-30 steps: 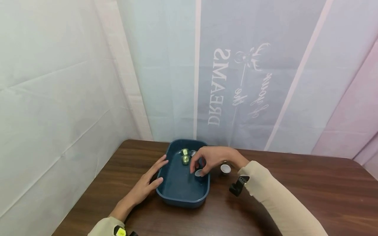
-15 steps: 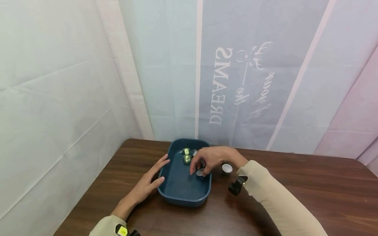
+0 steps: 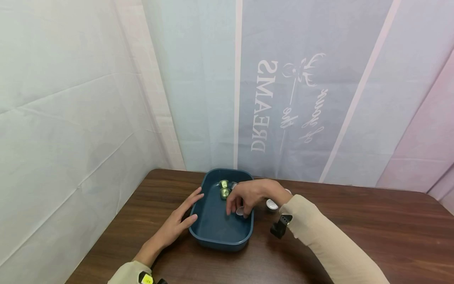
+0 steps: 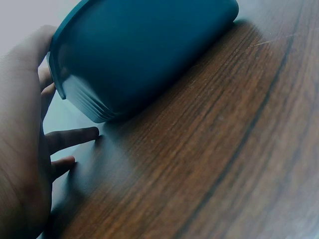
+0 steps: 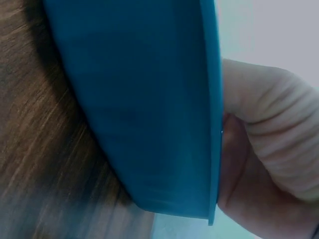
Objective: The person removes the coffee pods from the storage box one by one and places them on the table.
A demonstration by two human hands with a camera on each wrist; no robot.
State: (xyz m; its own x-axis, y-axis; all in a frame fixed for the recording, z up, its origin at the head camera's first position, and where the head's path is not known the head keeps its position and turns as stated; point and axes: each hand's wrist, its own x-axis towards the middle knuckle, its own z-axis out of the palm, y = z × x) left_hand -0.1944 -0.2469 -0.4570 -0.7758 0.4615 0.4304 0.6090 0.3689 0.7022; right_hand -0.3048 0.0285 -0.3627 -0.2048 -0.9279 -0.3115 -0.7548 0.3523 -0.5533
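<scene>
A dark blue plastic bin (image 3: 220, 241) stands on the table. My left hand (image 3: 176, 219) rests against its left rim with straight, spread fingers; the left wrist view shows this hand (image 4: 22, 129) beside the bin wall (image 4: 134, 55). Reaching over the right rim, my right hand (image 3: 248, 194) pinches a coffee capsule (image 3: 240, 211) low inside the bin, its pale round lid facing up. Two green capsules (image 3: 224, 184) (image 3: 225, 193) lie toward the back, and a silvery one (image 3: 234, 185) is partly covered by the right hand. In the right wrist view, the bin wall (image 5: 144, 109) hides the fingertips.
Right of the bin, a capsule with a white lid (image 3: 272, 204) lies on the brown wood table (image 3: 372, 221), near the right wrist. Another pale edge (image 3: 289, 191) shows behind that wrist. A printed cloth backdrop (image 3: 205, 98) hangs along the table's far edge.
My right hand has dipped slightly lower into the bin with the capsule, and its wrist now covers part of the white-lidded capsule outside. The left hand stays at the rim.
</scene>
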